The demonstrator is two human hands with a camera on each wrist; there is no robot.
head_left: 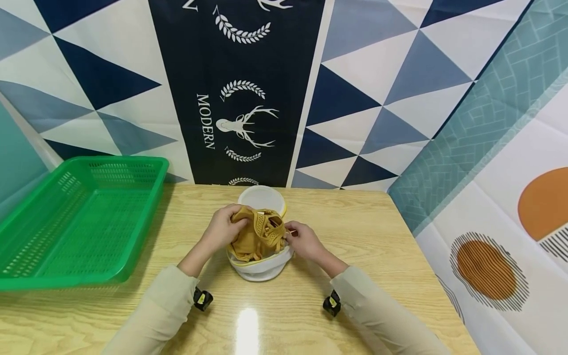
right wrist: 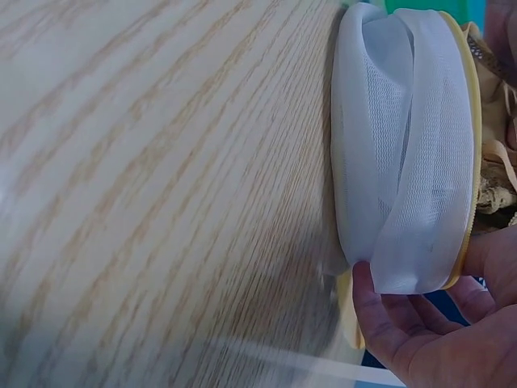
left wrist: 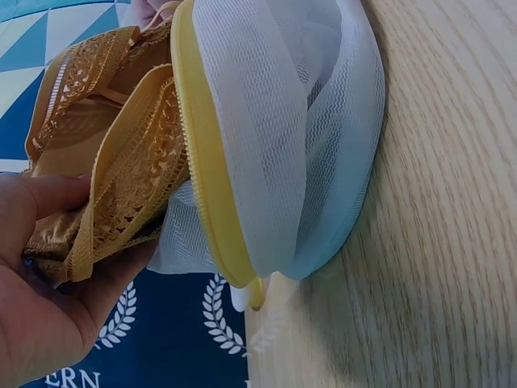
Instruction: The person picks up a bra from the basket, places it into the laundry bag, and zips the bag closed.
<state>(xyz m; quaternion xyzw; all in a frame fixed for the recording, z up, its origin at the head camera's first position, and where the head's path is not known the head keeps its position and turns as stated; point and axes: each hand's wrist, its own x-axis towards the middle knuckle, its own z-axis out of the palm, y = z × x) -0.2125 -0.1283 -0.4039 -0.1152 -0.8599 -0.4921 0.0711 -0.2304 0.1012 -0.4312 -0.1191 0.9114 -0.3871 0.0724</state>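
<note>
A white mesh laundry bag with a yellow zipper edge sits on the table, its round lid folded back toward the wall. From its opening rises a mustard lace bra, partly inside the bag. My left hand pinches the bra's edge at the left, thumb on one side and fingers on the other. On the right, my right hand grips the bag's rim, with the thumb at the opening and fingers against the mesh wall. The bra's lower part is hidden in the bag.
A green plastic basket stands on the left of the wooden table. Behind the table hangs a patterned cloth; another patterned sheet borders the right side.
</note>
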